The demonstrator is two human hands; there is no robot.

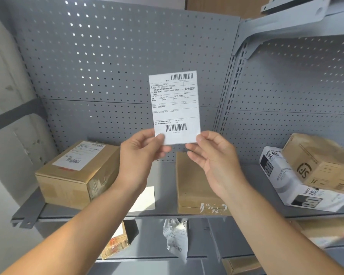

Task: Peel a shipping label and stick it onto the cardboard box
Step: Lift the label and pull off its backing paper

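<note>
A person holds a shipping label (pixel 175 108) upright before a grey pegboard shelf (pixel 163 171), left hand (pixel 141 153) pinching its lower corner, right hand (pixel 214 157) seemingly gripping the other; a cardboard box (pixel 195 185) sits below

White shipping label (pixel 175 107) with two barcodes, held upright and printed side forward above grey shelf (pixel 163 171). Plain brown cardboard box (pixel 193 185) lying flat on shelf, just below label.
</note>
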